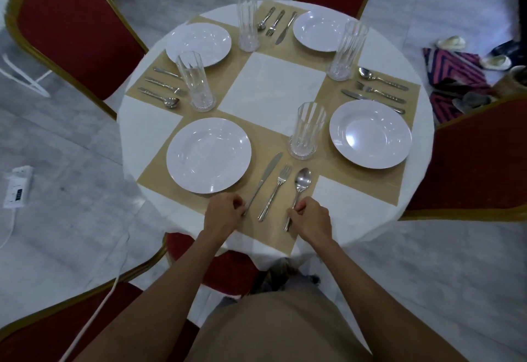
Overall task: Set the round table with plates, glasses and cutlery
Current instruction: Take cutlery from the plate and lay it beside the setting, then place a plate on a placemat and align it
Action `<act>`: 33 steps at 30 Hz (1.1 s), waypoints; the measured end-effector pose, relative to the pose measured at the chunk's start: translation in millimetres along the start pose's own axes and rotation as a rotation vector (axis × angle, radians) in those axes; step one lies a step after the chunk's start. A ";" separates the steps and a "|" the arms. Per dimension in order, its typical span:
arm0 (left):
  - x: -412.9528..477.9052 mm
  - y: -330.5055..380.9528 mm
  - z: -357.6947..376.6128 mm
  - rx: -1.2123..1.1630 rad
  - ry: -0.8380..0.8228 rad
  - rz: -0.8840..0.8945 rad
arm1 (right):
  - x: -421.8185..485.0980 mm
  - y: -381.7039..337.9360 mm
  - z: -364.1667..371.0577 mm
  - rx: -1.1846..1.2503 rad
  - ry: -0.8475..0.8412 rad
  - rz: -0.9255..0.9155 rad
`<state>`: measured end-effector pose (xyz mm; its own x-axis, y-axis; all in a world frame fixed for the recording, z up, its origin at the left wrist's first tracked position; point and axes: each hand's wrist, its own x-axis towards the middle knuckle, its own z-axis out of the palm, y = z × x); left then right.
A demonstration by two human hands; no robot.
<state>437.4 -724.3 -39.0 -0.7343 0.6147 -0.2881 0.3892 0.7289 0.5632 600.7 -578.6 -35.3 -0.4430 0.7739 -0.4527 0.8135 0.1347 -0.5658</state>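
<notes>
**A:** Where are the hands?

**B:** Both are at the near edge of the table (271, 82). The left hand (224, 213) has its fingers curled, with thumb and forefinger pinching the handle end of the knife (263, 182). The right hand (312, 219) is closed round the handle of the spoon (302, 178), and the handle's tip shows below the fist.

**A:** Are those 2 pieces lifted?

**B:** I cannot tell. Both look to lie flat on the near mat (159, 173), pointing away from the person. The fork (278, 188) lies between them, apart from both, and no hand touches it.

**A:** And the rest of that place?

**B:** The near plate (208, 155) sits on the mat to the left of the knife. The near glass (308, 131) stands upright just beyond the spoon's bowl.

**A:** What about the other 3 places?

**B:** Each has a tan mat, a white plate, a ribbed glass and 3 pieces of cutlery.
- **Left:** The left plate (198, 44) has the left glass (195, 82) and left cutlery (162, 88) beside it.
- **Far:** The far plate (319, 31) has the far cutlery (275, 24) to its left and the far glass (247, 25) beyond that.
- **Right:** The right plate (370, 133) lies near the right cutlery (376, 91), with the right glass (346, 51) upright at that mat's corner.

**A:** What is around the table?

**B:** Red chairs (77, 34) with gold frames are drawn up to it.
</notes>
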 end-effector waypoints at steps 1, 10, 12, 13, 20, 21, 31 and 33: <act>-0.1 1.1 0.0 0.003 0.002 0.000 | -0.1 -0.7 1.0 -0.001 -0.003 0.007; -4.6 10.2 -5.6 0.033 -0.002 0.016 | -1.3 -2.3 -3.0 -0.001 0.000 0.039; -5.5 12.8 -11.1 0.029 0.015 0.015 | -3.9 -1.9 -6.2 0.000 0.005 0.042; -6.7 14.5 -14.1 0.020 0.028 0.019 | -5.7 -2.0 -8.2 0.002 0.007 0.039; -31.8 20.3 -41.7 0.004 0.064 0.063 | -33.6 4.0 -26.5 0.035 0.005 -0.079; -36.8 21.2 -45.9 -0.004 0.069 0.066 | -37.5 7.2 -28.5 0.032 -0.004 -0.095; -66.8 18.2 -136.1 -0.143 0.214 0.012 | -87.9 3.2 -15.2 0.044 -0.037 -0.177; -68.8 10.5 -168.2 -0.161 0.270 -0.012 | -95.4 -3.5 -14.3 0.052 -0.013 -0.202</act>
<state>398.5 -809.7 117.0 -0.8678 0.4885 -0.0913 0.3026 0.6652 0.6825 645.5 -644.0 19.6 -0.6002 0.7263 -0.3351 0.6871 0.2537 -0.6809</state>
